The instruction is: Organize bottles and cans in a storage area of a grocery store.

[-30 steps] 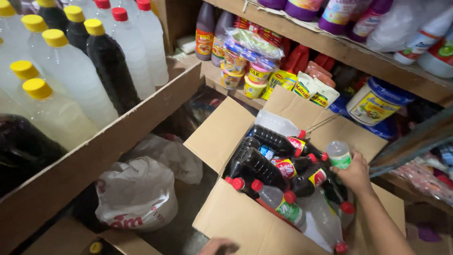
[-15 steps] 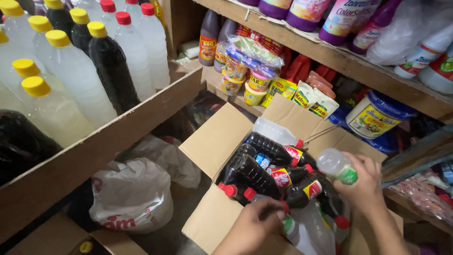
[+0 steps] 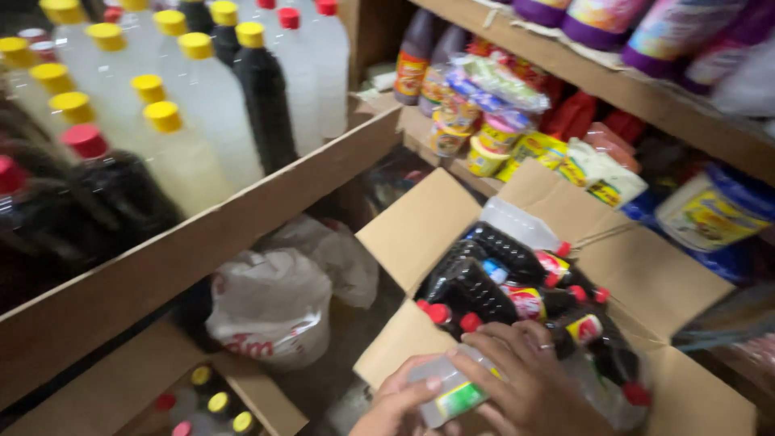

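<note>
The long wooden shelf [image 3: 202, 242] on my left carries the biggest stock: tall clear bottles with yellow caps [image 3: 190, 113], a few dark ones among them, and red-capped bottles further back. They stand upright and packed shoulder to shoulder behind the shelf's raised front board, which I judge is there to keep them from tipping off.

Below and to the right sits an open cardboard box [image 3: 420, 230], its flaps folded outward so the contents stay reachable. Inside, dark bottles with red caps [image 3: 500, 266] lie on their sides, stacked loosely, each with a red-and-white label band near the neck.

Between shelf and box slumps a white plastic bag [image 3: 270, 303] with red print, knotted at the top.

On the right-hand shelf [image 3: 638, 89] small goods crowd together: a yellow-and-blue tub [image 3: 710, 210], yellow sachets [image 3: 565, 153], little round cups with coloured lids [image 3: 492, 137], and purple bottles above.

At the bottom edge, both my hands close on one small clear bottle with a green and yellow label [image 3: 448, 391], held just over the near flap of the box. My right hand [image 3: 525, 379] wraps over it from above, fingers curled, a ring showing; my left hand [image 3: 400, 404] cups its lower end from beneath, thumb pressed on the plastic. The bottle lies tilted nearly flat between them, its cap hidden by my grip.
</note>
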